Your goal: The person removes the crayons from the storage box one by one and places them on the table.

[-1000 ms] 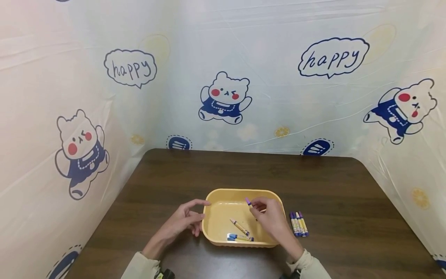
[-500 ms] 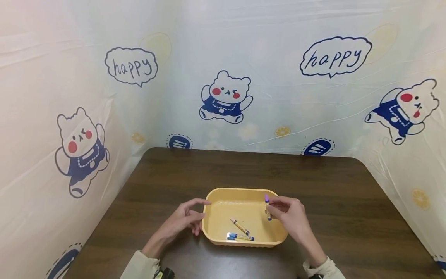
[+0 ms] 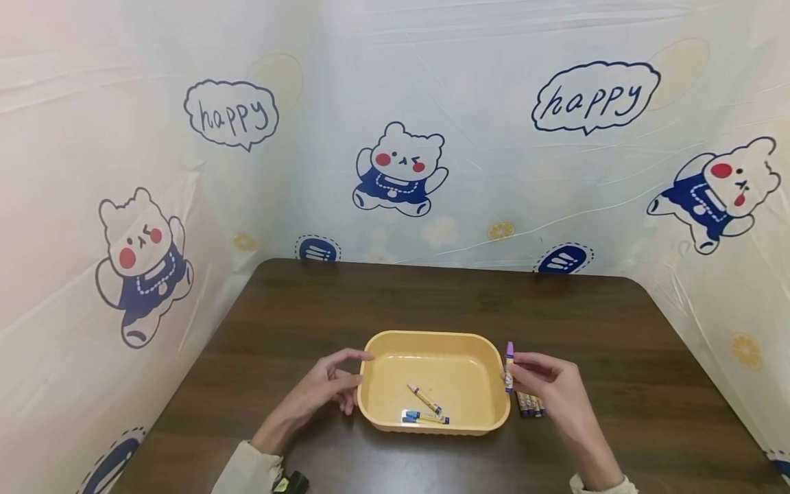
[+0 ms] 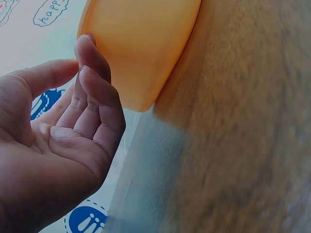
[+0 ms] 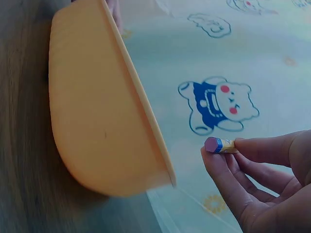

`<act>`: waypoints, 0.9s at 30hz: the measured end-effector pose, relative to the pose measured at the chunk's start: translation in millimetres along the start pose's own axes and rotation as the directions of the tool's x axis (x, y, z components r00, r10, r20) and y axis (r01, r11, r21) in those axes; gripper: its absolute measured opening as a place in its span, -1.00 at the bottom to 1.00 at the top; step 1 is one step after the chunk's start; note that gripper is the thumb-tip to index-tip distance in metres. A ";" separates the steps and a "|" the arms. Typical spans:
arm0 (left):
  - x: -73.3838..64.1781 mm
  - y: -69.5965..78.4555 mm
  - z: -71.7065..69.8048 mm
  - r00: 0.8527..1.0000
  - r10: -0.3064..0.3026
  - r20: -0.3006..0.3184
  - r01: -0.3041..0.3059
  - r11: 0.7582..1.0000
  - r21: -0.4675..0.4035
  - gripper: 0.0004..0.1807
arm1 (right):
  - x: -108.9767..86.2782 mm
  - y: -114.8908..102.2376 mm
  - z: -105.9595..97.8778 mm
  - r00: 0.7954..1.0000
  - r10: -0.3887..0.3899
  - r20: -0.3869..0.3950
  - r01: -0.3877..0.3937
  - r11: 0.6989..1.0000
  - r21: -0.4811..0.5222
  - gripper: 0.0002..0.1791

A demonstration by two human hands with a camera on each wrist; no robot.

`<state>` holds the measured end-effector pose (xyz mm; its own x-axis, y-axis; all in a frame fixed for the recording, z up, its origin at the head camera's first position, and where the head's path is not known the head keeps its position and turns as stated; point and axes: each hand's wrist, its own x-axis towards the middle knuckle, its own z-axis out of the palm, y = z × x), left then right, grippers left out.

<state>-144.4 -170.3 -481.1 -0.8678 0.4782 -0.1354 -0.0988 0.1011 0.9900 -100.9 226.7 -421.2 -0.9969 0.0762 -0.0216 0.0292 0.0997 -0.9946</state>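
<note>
My right hand [image 3: 558,391] pinches a purple crayon [image 3: 509,370] between thumb and fingers, just outside the right rim of a yellow plastic tray [image 3: 457,381]. Close up in the right wrist view, the flat end of that crayon [image 5: 213,145] points away from the fingertips. On the tray's other side, my left hand [image 3: 317,387] touches the left rim with index finger and thumb, the remaining fingers loosely bent. A peach-tipped crayon [image 3: 424,398] and two blue-tipped crayons [image 3: 428,417] lie inside the tray, towards its near wall.
Several crayons [image 3: 529,405] lie side by side on the dark wooden table [image 3: 432,295] right of the tray, partly hidden by the right hand. A printed curtain [image 3: 494,171] with cartoon bears hangs behind the table and along both sides.
My right hand has carried the purple crayon rightward, from over the tray to just beyond its right rim; the crayon now stands upright. The left hand and the crayons in the tray stayed put.
</note>
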 end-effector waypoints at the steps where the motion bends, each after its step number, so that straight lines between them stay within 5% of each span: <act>1: 0.0 0.0 0.0 1.000 -0.002 -0.001 0.002 1.000 0.000 -0.52 | -0.4 1.1 -3.3 1.000 0.000 -0.010 0.000 1.000 -0.001 -0.61; 17: -1.1 2.0 0.4 1.000 -0.003 -0.001 0.003 1.000 0.000 -0.52 | 2.5 34.4 -55.5 0.993 0.079 -0.085 -0.087 0.992 -0.092 -0.59; 27: -1.1 1.2 0.7 1.000 -0.005 0.002 0.005 1.000 -0.009 -0.51 | 11.5 54.2 -67.9 0.988 0.132 -0.073 -0.145 0.968 -0.206 -0.62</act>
<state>-143.3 -170.1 -479.9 -0.8661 0.4797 -0.1405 -0.1075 0.0957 0.9896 -105.8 300.4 -468.4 -0.9761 0.1613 -0.1455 0.1878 0.2900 -0.9384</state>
